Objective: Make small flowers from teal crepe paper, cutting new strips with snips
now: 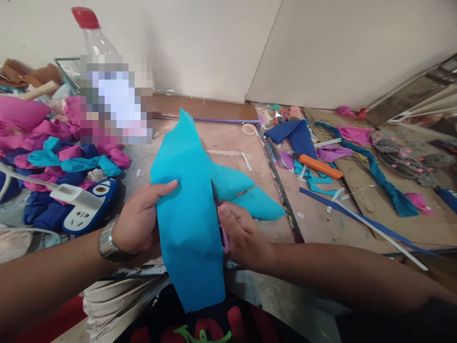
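A large turquoise sheet [187, 205], which looks like crepe paper or thin fabric, is held up over the table's front edge. My left hand [137, 216] grips its left side, with the thumb on top and the other fingers hidden beneath. In my right hand [246, 233] is a pair of scissors [216, 194] with pink handles, partly covered by my fingers. Their dark blade lies against the right side of the sheet, where a pointed flap [264, 205] spreads out to the right.
Bunched pink and blue pieces [71, 162] and a power strip [91, 207] with a white plug lie at left. A red-capped bottle [102, 43] stands behind. Rightward are an orange utility knife [317, 165], a tape roll [249, 129], blue scraps, white strips and cardboard [374, 200].
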The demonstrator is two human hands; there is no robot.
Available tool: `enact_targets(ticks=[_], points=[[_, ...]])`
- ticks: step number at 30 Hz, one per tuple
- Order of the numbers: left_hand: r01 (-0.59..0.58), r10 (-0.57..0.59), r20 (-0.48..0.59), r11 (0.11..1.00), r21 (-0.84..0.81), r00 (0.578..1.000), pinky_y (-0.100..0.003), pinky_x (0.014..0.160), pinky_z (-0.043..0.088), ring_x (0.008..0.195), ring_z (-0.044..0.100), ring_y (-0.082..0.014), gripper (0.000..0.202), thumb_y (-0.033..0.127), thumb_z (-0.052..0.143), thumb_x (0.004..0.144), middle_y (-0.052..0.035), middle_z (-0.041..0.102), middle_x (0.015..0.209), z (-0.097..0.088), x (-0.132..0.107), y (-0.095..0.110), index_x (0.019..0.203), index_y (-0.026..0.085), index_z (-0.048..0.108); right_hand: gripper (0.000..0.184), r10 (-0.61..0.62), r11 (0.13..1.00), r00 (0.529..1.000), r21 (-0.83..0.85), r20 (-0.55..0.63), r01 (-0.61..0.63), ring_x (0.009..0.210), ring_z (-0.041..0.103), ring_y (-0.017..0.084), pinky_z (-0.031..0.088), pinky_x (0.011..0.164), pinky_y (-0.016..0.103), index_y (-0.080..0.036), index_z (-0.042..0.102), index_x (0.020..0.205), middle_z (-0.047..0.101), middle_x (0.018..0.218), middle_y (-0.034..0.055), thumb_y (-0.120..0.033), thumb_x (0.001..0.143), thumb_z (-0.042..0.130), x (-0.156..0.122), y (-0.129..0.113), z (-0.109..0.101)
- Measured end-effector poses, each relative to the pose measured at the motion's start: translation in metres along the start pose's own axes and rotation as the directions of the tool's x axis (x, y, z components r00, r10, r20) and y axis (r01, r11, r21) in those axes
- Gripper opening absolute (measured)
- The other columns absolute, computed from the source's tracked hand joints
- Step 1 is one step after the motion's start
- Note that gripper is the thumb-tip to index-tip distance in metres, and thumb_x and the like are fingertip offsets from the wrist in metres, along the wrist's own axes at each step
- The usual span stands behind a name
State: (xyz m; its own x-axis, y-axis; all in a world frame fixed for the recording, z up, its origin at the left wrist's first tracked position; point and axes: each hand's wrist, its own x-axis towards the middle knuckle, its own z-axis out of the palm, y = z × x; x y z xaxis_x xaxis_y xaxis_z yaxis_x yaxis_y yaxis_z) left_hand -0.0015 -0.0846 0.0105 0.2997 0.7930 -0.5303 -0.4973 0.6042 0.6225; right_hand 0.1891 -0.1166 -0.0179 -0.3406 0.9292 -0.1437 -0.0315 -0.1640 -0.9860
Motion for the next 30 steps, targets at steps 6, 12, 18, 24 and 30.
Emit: enact_targets(ticks=[6,12,18,24,30], points=[[-0.006,0.006,-0.041,1.0,-0.008,0.999,-0.055,0.1,0.059,0.113,0.072,-0.04,0.053,0.032,0.071,0.085,-0.0151,0.078,0.115,0.0043,-0.0024,-0.0012,0.134,0.013,0.066,0.06,0.007,1.0,1.0,-0.024,-0.009,-0.007,0.043,0.045,0.011,0.035,0.044,0.027,-0.024,0.044,0.066,0.047,0.047,-0.0057,-0.077,0.094,0.046,-0.0009,-0.0019,0.0004],[-0.011,0.011,0.0,1.0,-0.006,1.0,-0.056,0.103,0.057,0.116,0.071,-0.0402,0.063,0.03,0.07,0.085,-0.016,0.076,0.121,0.0054,-0.004,-0.0003,0.144,0.012,0.058,0.061,0.015,0.998,1.0,-0.054,-0.023,-0.017,0.044,0.046,0.011,0.037,0.046,0.027,-0.024,0.045,0.065,0.047,0.047,-0.0053,-0.077,0.095,0.045,-0.0014,-0.0026,-0.0003],[-0.025,0.025,-0.006,0.999,-0.02,1.0,-0.056,0.102,0.058,0.114,0.072,-0.0405,0.065,0.027,0.069,0.085,-0.0168,0.077,0.12,0.0078,-0.0052,0.0006,0.146,0.01,0.055,0.061,0.021,1.0,0.999,-0.008,-0.026,-0.021,0.044,0.045,0.011,0.036,0.045,0.026,-0.023,0.045,0.066,0.047,0.047,-0.006,-0.077,0.093,0.047,-0.0005,0.0009,0.0003],[0.001,-0.001,-0.003,0.999,-0.048,1.0,-0.056,0.098,0.06,0.112,0.073,-0.0404,0.063,0.026,0.07,0.084,-0.0156,0.078,0.116,0.01,-0.0071,-0.0016,0.144,0.012,0.058,0.061,0.015,0.999,1.0,0.05,-0.02,-0.014,0.043,0.044,0.011,0.034,0.043,0.026,-0.024,0.047,0.066,0.048,0.047,-0.0051,-0.078,0.093,0.047,-0.0007,0.0038,0.0007],[0.041,-0.04,0.01,0.997,-0.063,0.999,-0.053,0.097,0.06,0.111,0.073,-0.0393,0.061,0.025,0.073,0.083,-0.0158,0.078,0.117,0.005,-0.006,-0.0063,0.141,0.012,0.06,0.066,0.02,1.0,0.999,0.001,-0.03,-0.02,0.044,0.045,0.011,0.035,0.044,0.026,-0.023,0.047,0.06,0.048,0.046,-0.0038,-0.082,0.089,0.047,-0.0014,0.0001,0.0005]])
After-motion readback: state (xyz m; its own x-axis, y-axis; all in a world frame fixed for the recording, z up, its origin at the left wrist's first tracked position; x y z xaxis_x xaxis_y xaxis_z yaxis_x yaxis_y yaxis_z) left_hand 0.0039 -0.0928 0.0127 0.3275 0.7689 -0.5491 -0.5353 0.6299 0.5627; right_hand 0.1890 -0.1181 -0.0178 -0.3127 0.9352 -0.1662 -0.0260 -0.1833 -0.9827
